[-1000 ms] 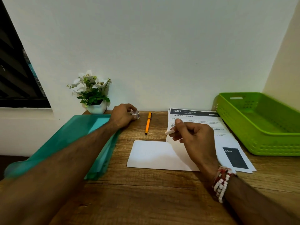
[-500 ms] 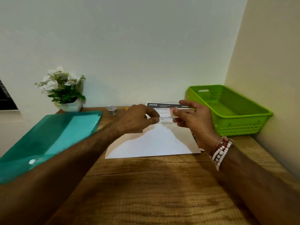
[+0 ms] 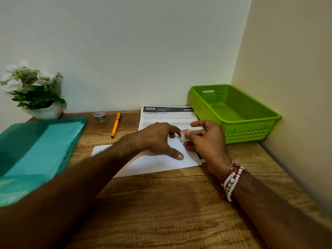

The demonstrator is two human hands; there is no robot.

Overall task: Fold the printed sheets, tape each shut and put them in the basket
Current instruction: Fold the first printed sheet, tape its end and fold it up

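Both lowered: left hand (image 3: 158, 139) presses sheet (image 3: 156, 165), right hand (image 3: 206, 142) pinches tape (image 3: 184, 134).

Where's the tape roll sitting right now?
In the head view, the small clear roll of tape sits at the back of the wooden desk, left of centre, between the white flower pot and the orange pen.

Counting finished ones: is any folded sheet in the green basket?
No, the green basket shows only its bare floor; the folded sheet lies on the table under the left hand, the right hand pinching a tape piece.
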